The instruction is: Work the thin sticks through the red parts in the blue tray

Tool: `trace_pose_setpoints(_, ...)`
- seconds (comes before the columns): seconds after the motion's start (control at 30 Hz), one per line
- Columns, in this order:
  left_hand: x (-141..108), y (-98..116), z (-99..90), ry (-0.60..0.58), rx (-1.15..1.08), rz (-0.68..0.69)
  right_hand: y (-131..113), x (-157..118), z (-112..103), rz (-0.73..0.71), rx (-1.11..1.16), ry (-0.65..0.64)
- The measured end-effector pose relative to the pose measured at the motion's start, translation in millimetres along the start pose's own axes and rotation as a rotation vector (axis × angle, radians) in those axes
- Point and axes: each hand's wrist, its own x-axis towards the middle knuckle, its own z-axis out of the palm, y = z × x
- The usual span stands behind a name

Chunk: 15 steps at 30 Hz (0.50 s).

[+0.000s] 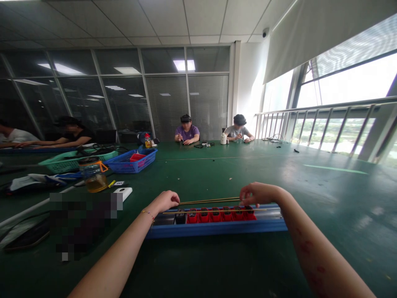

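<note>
A long blue tray [217, 227] lies on the green table, with a row of several red cups [215, 215] holding dark pieces and one black cup [180, 217] at their left. Thin yellowish rods [211, 201] stretch between my hands above the tray's far edge, and another thin rod crosses over the cups. My left hand [167, 201] is closed at the rods' left end, its fingertips pinched together. Over the tray's right part, my right hand [253, 193] has its fingers bent down at the rods' right end; its exact grip is unclear.
At the left are a blue basket [133, 163], a green basket [62, 162], a glass jar [95, 178] with an orange handle, a white object [125, 193] and cables. Several people sit around the table; a white bottle [223, 139] stands at the far side.
</note>
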Motion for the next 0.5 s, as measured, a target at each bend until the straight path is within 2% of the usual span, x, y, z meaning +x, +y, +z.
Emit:
trace_pose_setpoints(0.13, 1, -3, 1.3, 0.043, -0.008, 0.012, -7, -15, -4, 0.106, 0.033, -0.123)
trace_pose_setpoints(0.3, 1, -5, 1.1, 0.038, -0.025, 0.021, -9, -10, 1, 0.146, 0.031, -0.166)
trace_pose_setpoints(0.37, 1, -5, 0.9, 0.030, -0.027, 0.020, -7, -10, 0, 0.097, 0.040, -0.124)
trace_pose_setpoints(0.5, -1, -4, -0.2, 0.015, -0.019, 0.020, -3, -17, -7, -0.014, -0.046, 0.060)
